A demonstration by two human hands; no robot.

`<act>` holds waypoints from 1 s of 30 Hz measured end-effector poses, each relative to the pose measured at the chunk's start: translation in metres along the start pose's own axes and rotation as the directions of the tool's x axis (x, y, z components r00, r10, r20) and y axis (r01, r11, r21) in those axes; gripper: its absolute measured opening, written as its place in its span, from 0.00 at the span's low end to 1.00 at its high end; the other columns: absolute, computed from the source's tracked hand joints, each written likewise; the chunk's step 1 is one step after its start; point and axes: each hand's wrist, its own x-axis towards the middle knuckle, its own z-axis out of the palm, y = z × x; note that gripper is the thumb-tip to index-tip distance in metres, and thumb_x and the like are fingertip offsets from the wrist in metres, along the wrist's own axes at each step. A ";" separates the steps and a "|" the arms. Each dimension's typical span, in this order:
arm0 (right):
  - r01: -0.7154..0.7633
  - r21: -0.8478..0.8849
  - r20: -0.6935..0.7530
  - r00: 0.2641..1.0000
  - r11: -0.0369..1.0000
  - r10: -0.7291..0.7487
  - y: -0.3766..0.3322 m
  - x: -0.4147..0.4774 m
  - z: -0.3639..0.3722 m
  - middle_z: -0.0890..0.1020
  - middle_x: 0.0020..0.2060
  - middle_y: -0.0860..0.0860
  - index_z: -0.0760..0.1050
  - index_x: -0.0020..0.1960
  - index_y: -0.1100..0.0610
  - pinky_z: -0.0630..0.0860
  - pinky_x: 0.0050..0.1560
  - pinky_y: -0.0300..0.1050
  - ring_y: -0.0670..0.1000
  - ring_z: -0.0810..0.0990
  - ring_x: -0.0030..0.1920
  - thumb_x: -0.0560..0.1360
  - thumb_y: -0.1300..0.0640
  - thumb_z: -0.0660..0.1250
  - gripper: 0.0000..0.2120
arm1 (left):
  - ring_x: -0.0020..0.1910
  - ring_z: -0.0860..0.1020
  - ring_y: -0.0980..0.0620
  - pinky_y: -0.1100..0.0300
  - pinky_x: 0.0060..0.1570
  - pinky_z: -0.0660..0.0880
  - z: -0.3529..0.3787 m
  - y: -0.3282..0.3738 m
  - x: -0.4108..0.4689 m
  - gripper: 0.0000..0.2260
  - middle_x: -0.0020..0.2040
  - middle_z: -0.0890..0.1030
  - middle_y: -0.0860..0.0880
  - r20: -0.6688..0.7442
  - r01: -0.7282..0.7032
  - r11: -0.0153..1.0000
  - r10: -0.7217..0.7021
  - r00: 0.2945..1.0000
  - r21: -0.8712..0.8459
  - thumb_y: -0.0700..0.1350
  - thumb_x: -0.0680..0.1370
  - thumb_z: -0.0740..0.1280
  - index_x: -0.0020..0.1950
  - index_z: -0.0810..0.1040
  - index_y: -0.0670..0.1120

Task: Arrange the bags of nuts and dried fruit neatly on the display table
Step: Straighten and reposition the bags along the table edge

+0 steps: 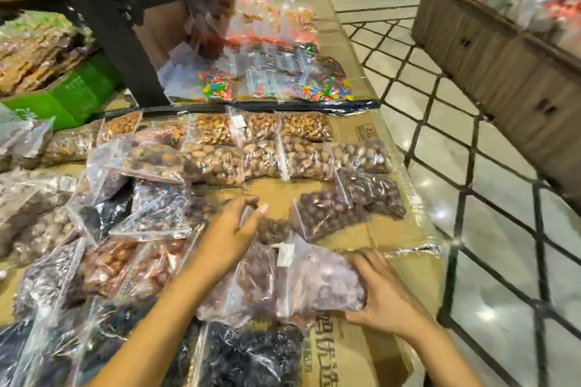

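Clear plastic bags of nuts and dried fruit cover a cardboard-topped display table (352, 242). My right hand (383, 295) grips the right end of a bag of purplish-brown dried fruit (320, 283) near the front edge. My left hand (232, 232) reaches over a bag of brown nuts (251, 280) beside it, fingers curled on the top of a clear bag. Two bags of dark round nuts (349, 207) lie just beyond. Rows of lighter nut bags (283, 148) sit farther back. A loose heap of bags (103, 229) lies to the left. Black dried-fruit bags (248, 355) lie at the front.
Bags of coloured candy (283, 85) lie on the farther table section behind a black post (107, 25). A green box (72, 94) stands at the left. The tiled aisle (471, 198) runs along the right, with a wooden display bin (503, 66) across it.
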 end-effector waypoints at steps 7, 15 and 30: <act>-0.067 -0.183 0.106 0.991 0.981 0.087 0.011 -0.016 0.017 0.62 0.68 0.45 0.49 0.73 0.44 0.55 0.73 0.52 0.49 0.58 0.71 0.56 0.28 0.69 0.53 | 0.58 0.72 0.59 0.58 0.56 0.68 0.017 -0.010 -0.031 0.15 0.58 0.73 0.60 0.028 -0.025 0.999 0.024 0.999 0.032 0.67 0.74 0.58 0.56 0.70 0.62; -0.219 0.298 0.107 0.975 0.929 0.196 -0.043 -0.011 -0.015 0.62 0.62 0.30 0.53 0.56 0.18 0.63 0.70 0.47 0.42 0.63 0.67 0.50 0.28 0.73 0.42 | 0.69 0.65 0.53 0.53 0.68 0.64 -0.018 -0.034 -0.054 0.24 0.70 0.67 0.52 -0.010 -0.092 0.962 0.097 0.995 0.259 0.59 0.78 0.58 0.71 0.64 0.51; -0.212 0.229 -0.112 0.964 0.950 0.242 -0.254 0.108 0.109 0.66 0.71 0.49 0.62 0.70 0.47 0.64 0.70 0.54 0.50 0.63 0.71 0.66 0.36 0.69 0.37 | 0.69 0.64 0.40 0.48 0.67 0.62 -0.228 -0.199 -0.083 0.32 0.69 0.67 0.39 -0.193 0.024 0.901 0.067 0.979 0.433 0.61 0.76 0.60 0.71 0.64 0.40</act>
